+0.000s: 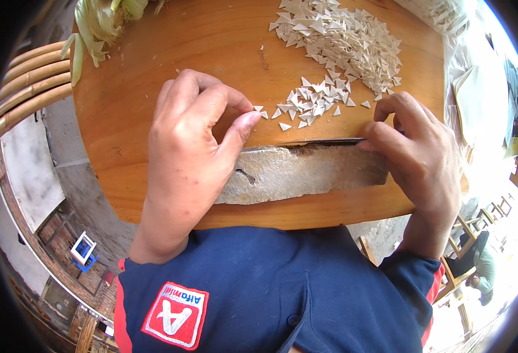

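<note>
My left hand is closed in a pinch, thumb and forefinger at a small cream triangular chip; a second chip lies right beside it. In front of me, near the table edge, a worn, pale slab lies lengthwise, with a thin dark strip along its far side. My right hand is curled at the slab's right end, its thumb pressed on the end of that strip. Beyond the slab sits a small cluster of loose triangular chips, and behind it a large pile of them.
Everything rests on a varnished wooden table. Pale green corn husks occupy its far left corner, near bamboo poles. Clear plastic borders the right side. A blue and white stool stands lower left; another person is at the right.
</note>
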A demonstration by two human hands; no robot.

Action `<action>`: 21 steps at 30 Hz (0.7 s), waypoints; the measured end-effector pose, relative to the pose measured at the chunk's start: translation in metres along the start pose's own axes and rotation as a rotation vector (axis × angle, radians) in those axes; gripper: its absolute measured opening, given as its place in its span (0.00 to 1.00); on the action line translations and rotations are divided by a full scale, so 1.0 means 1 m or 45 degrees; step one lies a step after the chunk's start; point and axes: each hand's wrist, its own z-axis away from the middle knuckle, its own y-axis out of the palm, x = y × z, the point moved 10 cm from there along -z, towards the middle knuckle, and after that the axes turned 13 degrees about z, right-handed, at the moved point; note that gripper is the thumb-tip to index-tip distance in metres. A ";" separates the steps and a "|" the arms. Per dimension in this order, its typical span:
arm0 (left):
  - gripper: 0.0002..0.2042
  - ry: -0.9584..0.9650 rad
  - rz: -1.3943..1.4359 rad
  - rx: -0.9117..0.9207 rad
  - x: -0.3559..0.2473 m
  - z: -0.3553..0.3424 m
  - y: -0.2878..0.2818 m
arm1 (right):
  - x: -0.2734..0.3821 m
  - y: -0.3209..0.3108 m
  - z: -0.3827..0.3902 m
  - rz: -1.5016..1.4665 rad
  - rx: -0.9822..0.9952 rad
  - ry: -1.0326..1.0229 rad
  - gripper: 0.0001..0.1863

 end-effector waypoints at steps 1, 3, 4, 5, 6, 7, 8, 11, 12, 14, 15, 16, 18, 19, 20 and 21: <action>0.07 0.013 -0.013 0.008 -0.001 0.000 0.001 | 0.001 0.001 -0.001 0.011 0.014 -0.004 0.11; 0.06 0.030 -0.006 0.018 -0.002 -0.001 0.003 | 0.001 0.003 -0.002 0.018 0.009 0.000 0.11; 0.06 0.033 0.015 0.019 -0.002 -0.001 0.005 | 0.001 0.004 -0.002 0.021 0.006 0.003 0.10; 0.05 0.037 0.035 0.021 -0.003 -0.001 0.006 | 0.000 0.004 -0.002 0.016 0.009 0.014 0.10; 0.05 0.042 0.034 0.016 -0.003 -0.001 0.006 | -0.001 0.004 -0.001 0.009 0.011 0.023 0.10; 0.05 0.047 0.033 0.011 -0.004 -0.002 0.007 | -0.002 0.004 -0.001 0.002 0.013 0.032 0.10; 0.04 0.051 0.032 0.006 -0.004 -0.003 0.007 | -0.002 0.004 -0.001 0.013 0.015 0.038 0.10; 0.04 0.090 0.117 -0.075 -0.002 -0.003 0.005 | -0.005 0.003 -0.001 0.045 0.015 0.099 0.09; 0.04 0.099 0.102 -0.046 -0.002 -0.004 0.006 | -0.008 0.002 -0.001 0.059 0.013 0.149 0.08; 0.04 0.118 0.072 0.013 -0.003 -0.005 0.006 | -0.018 -0.001 0.001 0.055 -0.060 0.275 0.08; 0.04 0.134 0.092 0.025 -0.007 -0.004 0.008 | -0.028 -0.003 0.006 0.036 -0.132 0.341 0.09; 0.04 0.151 0.113 0.038 -0.011 -0.004 0.011 | -0.039 -0.005 0.011 0.018 -0.204 0.407 0.09; 0.05 0.145 0.234 0.044 -0.015 -0.003 0.013 | -0.044 -0.010 0.016 0.052 -0.237 0.395 0.10; 0.06 0.122 0.334 0.036 -0.014 -0.003 0.012 | -0.042 -0.011 0.018 0.007 -0.208 0.384 0.09; 0.06 0.098 0.433 0.029 -0.013 -0.002 0.013 | -0.040 -0.011 0.019 -0.039 -0.180 0.374 0.10; 0.07 0.109 0.525 -0.030 -0.011 -0.001 0.007 | -0.033 -0.010 0.018 -0.041 -0.136 0.296 0.10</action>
